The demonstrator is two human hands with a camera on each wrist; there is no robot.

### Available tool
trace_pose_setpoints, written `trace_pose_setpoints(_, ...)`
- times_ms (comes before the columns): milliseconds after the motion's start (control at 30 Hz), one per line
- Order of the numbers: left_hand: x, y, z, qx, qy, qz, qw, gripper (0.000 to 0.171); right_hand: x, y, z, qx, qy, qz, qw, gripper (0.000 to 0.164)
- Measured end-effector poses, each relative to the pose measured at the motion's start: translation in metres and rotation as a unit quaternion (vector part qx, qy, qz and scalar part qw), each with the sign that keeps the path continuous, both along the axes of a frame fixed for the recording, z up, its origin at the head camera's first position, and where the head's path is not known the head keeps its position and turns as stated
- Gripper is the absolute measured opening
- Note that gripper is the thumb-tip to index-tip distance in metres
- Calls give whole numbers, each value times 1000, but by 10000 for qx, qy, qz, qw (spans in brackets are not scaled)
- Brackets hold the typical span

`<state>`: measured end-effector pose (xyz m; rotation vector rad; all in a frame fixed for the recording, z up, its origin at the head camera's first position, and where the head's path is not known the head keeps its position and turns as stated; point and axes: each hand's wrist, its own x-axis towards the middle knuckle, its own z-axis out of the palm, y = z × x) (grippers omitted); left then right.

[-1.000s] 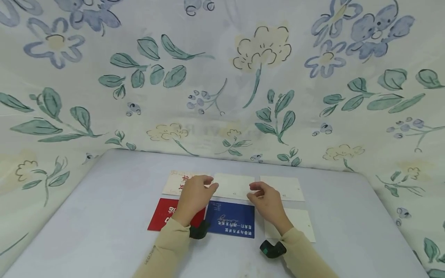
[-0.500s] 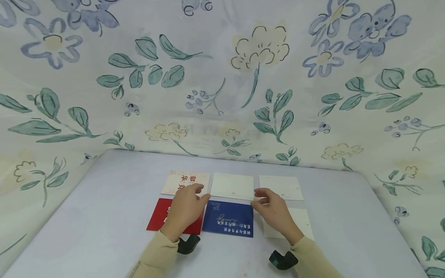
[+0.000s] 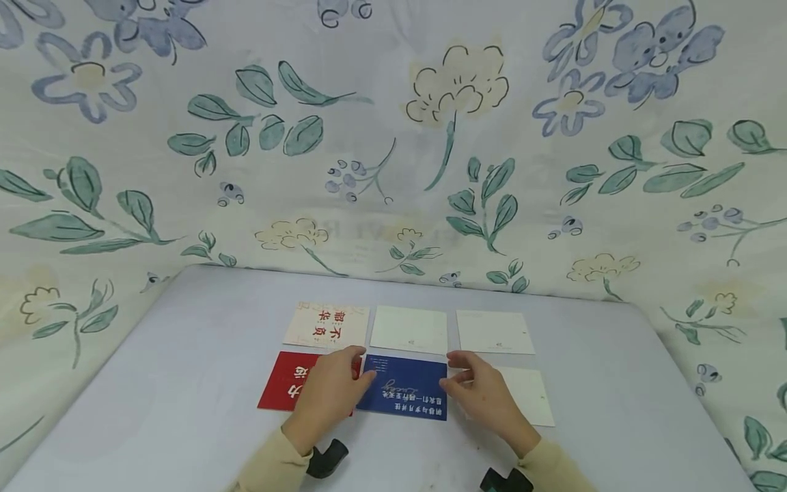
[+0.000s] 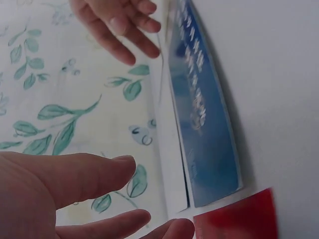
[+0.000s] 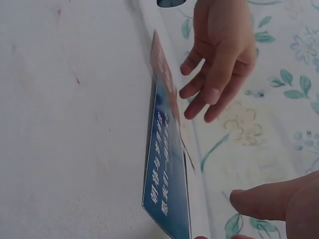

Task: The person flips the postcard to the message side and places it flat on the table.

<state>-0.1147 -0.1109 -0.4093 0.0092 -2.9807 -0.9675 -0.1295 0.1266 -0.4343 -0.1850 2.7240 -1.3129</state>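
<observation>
A blue postcard (image 3: 406, 396) with white lettering lies flat on the table, between my two hands. Over the red postcard (image 3: 277, 383) is my left hand (image 3: 328, 393), its thumb beside the blue card's left edge and nothing held. My right hand (image 3: 486, 396) hovers over part of a blank cream card (image 3: 531, 396), with thumb and fingertips at the blue card's right edge. The left wrist view shows the left thumb (image 4: 94, 174) and fingers spread apart. From the right wrist, the right thumb (image 5: 264, 201) appears extended, also gripping nothing.
Behind the blue card lie a cream card with red characters (image 3: 326, 325) and two blank cream cards, one in the middle (image 3: 408, 329) and one at right (image 3: 494, 333). The white table (image 3: 184, 383) ends at a floral cloth (image 3: 369, 171) hanging behind.
Both hands have drawn back toward the front of the table, from the rear row of cards to the sides of the blue postcard. The cards lie as before.
</observation>
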Motion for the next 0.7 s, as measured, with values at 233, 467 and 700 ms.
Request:
trace_pose_setpoints(233, 7, 4, -6, -293, 123, -131, 9994, 50, 6, -1, -1, 70, -140, 107, 9998, 46)
trace_pose_setpoints(467, 12, 7, -10, -445, 73, -128, 9989, 47, 8, -1, -3, 62, -164, 282, 9994, 46)
trace_pose_setpoints(700, 17, 13, -14, -403, -19, -102, 9991, 49, 9, 0, -4, 12, -158, 350, 9993, 46)
